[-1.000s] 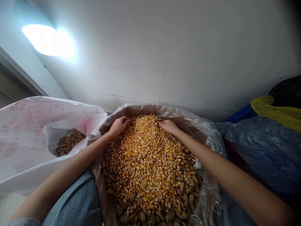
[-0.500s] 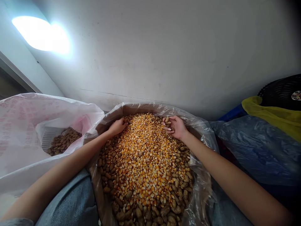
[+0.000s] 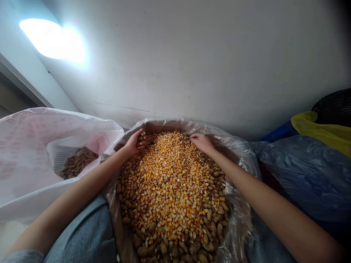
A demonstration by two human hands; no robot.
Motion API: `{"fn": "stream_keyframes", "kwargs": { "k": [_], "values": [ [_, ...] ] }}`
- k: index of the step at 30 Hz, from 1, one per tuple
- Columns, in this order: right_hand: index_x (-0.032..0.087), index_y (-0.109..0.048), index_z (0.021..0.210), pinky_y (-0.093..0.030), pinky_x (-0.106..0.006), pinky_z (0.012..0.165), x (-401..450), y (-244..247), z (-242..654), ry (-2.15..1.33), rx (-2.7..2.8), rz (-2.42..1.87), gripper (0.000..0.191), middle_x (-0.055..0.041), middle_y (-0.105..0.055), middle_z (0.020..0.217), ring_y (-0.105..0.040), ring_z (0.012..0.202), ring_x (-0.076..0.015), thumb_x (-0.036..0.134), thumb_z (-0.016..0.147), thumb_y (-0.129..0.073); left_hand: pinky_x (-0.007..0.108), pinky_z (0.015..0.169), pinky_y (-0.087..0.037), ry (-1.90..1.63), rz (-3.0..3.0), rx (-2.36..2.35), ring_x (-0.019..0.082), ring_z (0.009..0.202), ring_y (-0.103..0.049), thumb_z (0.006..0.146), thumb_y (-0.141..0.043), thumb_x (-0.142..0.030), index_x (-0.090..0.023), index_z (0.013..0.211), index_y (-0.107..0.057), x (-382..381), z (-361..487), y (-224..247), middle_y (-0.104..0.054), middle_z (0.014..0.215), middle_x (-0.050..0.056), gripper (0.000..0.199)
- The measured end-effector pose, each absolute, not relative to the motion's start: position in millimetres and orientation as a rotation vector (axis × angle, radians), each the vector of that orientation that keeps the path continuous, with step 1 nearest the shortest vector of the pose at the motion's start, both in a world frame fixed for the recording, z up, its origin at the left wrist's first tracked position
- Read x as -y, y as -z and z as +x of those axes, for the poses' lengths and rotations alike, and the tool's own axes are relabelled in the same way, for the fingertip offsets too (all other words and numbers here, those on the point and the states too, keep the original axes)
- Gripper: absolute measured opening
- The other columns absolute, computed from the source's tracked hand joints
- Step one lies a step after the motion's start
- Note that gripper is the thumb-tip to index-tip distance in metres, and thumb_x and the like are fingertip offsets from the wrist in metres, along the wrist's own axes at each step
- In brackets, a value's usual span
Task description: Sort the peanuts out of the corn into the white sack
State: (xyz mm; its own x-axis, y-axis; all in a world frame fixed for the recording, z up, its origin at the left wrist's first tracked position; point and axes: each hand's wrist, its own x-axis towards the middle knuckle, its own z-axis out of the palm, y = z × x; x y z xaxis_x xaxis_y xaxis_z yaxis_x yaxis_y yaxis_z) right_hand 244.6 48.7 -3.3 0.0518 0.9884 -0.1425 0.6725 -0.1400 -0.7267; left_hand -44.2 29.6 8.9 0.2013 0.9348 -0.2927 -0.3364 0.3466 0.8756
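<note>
Yellow-orange corn kernels [image 3: 171, 179] lie heaped over unshelled peanuts [image 3: 194, 247] in a box [image 3: 161, 126] lined with clear plastic. At the heap's far left edge, my left hand [image 3: 135, 142] is turned palm inward, its fingers curled around a few peanuts. My right hand [image 3: 202, 143] is at the far right edge of the heap, back of the hand up and fingertips down at the kernels. Its fingers are bent together; whatever they may hold is hidden beneath them.
On the left stands a white sack [image 3: 24, 157] with brown nuts [image 3: 79, 162] inside. Bluish plastic [image 3: 307, 171], a yellow cloth [image 3: 323, 133] and a black fan-like object [image 3: 333, 107] are at the right. A wall [image 3: 178, 65] rises behind the box.
My left hand has turned from knuckles-up to palm inward and now shows peanuts. My right hand, which held peanuts on an upturned palm, has turned over onto the heap. The view has shifted slightly.
</note>
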Motion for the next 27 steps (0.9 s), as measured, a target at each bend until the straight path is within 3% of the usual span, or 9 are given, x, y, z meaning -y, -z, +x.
{"fn": "stream_keyframes", "kwargs": {
  "k": [3,6,10,14,19,23,27],
  "values": [
    [0.014,-0.056,0.08,-0.037,-0.033,0.07,-56,8,234,-0.716,1.792,-1.976,0.015,-0.0134,-0.059,0.082,-0.052,0.086,-0.0263,0.021,0.066,-0.056,0.017,0.031,-0.017,-1.008,1.111,-1.257,0.005,0.036,-0.03,0.071,-0.051,-0.037,-0.016,0.063,-0.045,-26,-44,-6,-0.04,0.052,-0.003,0.023],
    [0.012,-0.055,0.08,-0.035,-0.037,0.075,-58,12,228,-0.709,1.795,-1.998,0.015,-0.018,-0.058,0.086,-0.049,0.094,-0.0301,0.016,0.065,-0.057,0.017,0.038,-0.022,-0.99,1.439,-1.443,0.009,0.046,-0.038,0.063,-0.061,-0.029,-0.018,0.064,-0.051,-23,-48,-4,-0.044,0.054,-0.002,0.015],
    [0.016,-0.05,0.068,-0.038,-0.026,0.058,-54,12,234,-0.89,1.689,-1.906,0.006,-0.0085,-0.056,0.071,-0.053,0.07,-0.0186,0.021,0.066,-0.054,0.018,0.045,-0.026,-0.775,1.805,-1.639,0.015,0.057,-0.047,0.059,-0.063,-0.025,-0.021,0.069,-0.056,-20,-53,1,-0.05,0.057,0.0,0.013],
    [0.018,-0.039,0.06,-0.027,-0.019,0.036,-44,2,246,-1.201,1.547,-1.682,0.02,0.0015,-0.042,0.052,-0.031,0.037,-0.0065,0.031,0.075,-0.037,0.018,0.044,-0.025,-0.669,1.796,-1.594,0.015,0.055,-0.048,0.057,-0.063,-0.022,-0.021,0.062,-0.053,-19,-51,9,-0.045,0.048,-0.001,0.011],
    [0.017,-0.036,0.061,-0.017,-0.014,0.029,-33,-16,261,-1.626,1.057,-1.22,0.016,0.0054,-0.03,0.048,-0.016,0.034,-0.0035,0.024,0.075,-0.034,0.017,0.04,-0.024,-0.781,1.503,-1.452,0.01,0.047,-0.043,0.061,-0.062,-0.021,-0.019,0.061,-0.053,-22,-48,7,-0.047,0.051,-0.002,0.009],
    [0.016,-0.041,0.064,-0.014,-0.011,0.026,-30,-23,268,-1.823,0.677,-0.978,0.009,0.0043,-0.04,0.051,-0.02,0.033,-0.002,0.02,0.073,-0.041,0.015,0.03,-0.017,-0.878,0.817,-1.005,0.004,0.035,-0.03,0.071,-0.052,-0.024,-0.016,0.067,-0.05,-24,-50,-10,-0.042,0.052,-0.003,0.01],
    [0.017,-0.043,0.066,-0.017,-0.011,0.026,-31,-18,269,-1.797,0.645,-0.986,0.007,0.0015,-0.05,0.06,-0.03,0.036,-0.0025,0.021,0.072,-0.045,0.013,0.028,-0.02,-0.941,0.478,-0.685,0.004,0.036,-0.031,0.075,-0.041,-0.019,-0.015,0.063,-0.043,-21,-53,-26,-0.042,0.056,-0.002,0.012]
  ]
}}
